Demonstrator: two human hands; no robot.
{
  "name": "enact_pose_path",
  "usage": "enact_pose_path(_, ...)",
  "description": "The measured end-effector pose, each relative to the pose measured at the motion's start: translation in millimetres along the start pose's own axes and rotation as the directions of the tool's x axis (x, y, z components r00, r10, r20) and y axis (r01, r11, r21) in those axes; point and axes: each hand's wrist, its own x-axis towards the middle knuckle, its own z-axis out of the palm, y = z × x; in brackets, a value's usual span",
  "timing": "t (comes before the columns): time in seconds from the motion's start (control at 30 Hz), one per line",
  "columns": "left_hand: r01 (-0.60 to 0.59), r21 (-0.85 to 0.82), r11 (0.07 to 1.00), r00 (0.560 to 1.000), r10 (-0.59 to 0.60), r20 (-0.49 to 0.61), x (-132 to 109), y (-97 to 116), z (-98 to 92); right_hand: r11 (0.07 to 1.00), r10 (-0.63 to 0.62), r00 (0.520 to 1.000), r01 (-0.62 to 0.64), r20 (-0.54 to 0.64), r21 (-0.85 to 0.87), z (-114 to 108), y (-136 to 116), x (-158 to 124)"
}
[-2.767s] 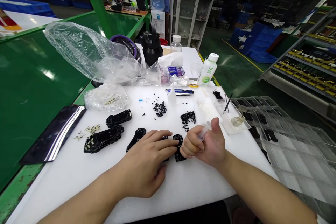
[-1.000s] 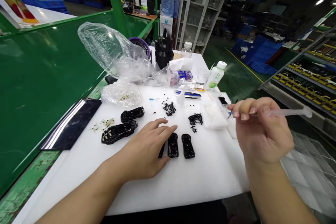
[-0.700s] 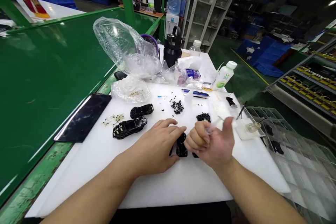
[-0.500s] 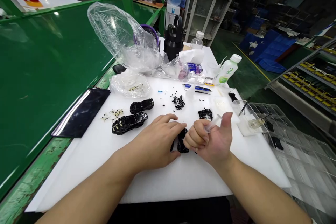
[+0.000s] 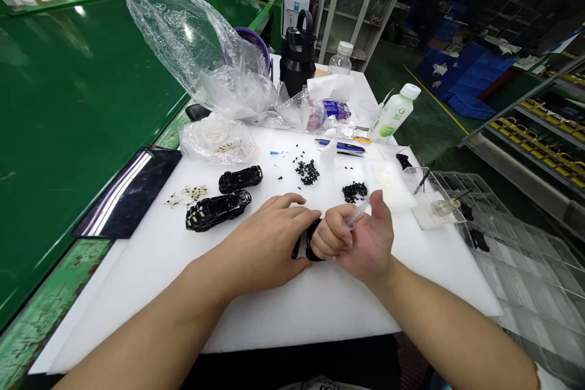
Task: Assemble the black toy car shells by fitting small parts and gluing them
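My left hand (image 5: 269, 247) curls over a black model car part (image 5: 296, 248) on the white foam sheet, its thumb and fingers on either side of it. A second black part (image 5: 311, 237) lies right beside it, mostly covered by my hands. In my right hand (image 5: 351, 241) a translucent syringe (image 5: 356, 215) is gripped in the closed fingers, with the thumb raised and the lower end hidden. To the left sit two black model car bodies (image 5: 218, 209), the nearer one dotted with cream-coloured pieces. Small black parts lie in one pile (image 5: 307, 172) and another pile (image 5: 354, 192) beyond my hands.
Cream-coloured bits (image 5: 194, 192) and a dark glossy panel (image 5: 130, 192) lie left. Behind stand a plastic bag (image 5: 201, 55), a black flask (image 5: 298, 55) and a green-white bottle (image 5: 395, 113). Blue tweezers (image 5: 340, 145) lie mid-table; a small glass jar (image 5: 442, 207) and clear compartment trays (image 5: 516, 256) are right.
The whole view has shifted slightly, so things sit a little further left and higher. Both hands keep nearly the same pose over the black parts, the syringe still in my right hand.
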Motion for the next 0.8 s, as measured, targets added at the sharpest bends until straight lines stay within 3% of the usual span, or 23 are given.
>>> enact_pose_path(0.67,-0.016,-0.010,1.000,1.000,0.016,-0.019,1.5,-1.1,2.9,0.993,-0.035,0.999,0.036,0.003,-0.111,6.8,3.8,0.7)
enact_pose_path(0.8,0.004,-0.010,1.000,1.000,-0.004,-0.007,2.1,-1.2,2.9,0.942,-0.023,1.000,0.017,-0.012,-0.335,19.1,1.1,-6.3)
